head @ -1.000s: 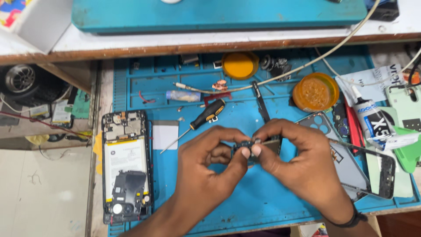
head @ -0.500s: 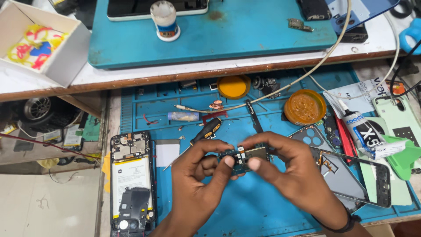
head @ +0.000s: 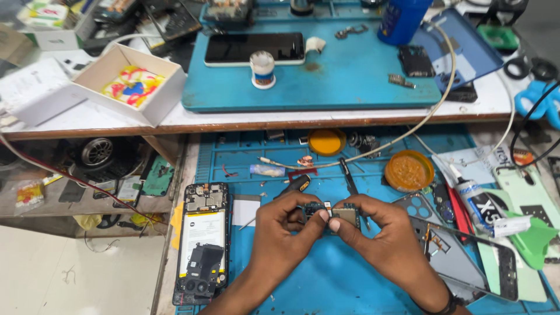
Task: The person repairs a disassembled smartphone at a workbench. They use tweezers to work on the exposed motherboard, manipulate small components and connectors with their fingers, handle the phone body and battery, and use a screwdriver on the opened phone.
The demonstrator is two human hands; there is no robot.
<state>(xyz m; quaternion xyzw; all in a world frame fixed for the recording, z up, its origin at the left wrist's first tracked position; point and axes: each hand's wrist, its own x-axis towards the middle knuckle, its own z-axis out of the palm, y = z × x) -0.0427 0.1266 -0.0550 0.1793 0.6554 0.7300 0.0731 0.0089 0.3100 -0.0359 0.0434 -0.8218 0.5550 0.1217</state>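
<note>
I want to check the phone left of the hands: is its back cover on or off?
Off: the phone lies with its battery and boards showing.

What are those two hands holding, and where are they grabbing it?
A small circuit board. The left hand pinches its left end and the right hand its right end, with thumbs and fingertips, just above the blue mat.

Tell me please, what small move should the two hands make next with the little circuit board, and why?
Probably lower the circuit board onto the blue mat: the left hand and right hand pinch it in the air by fingertips only, and the opened phone lies beside them.
</note>
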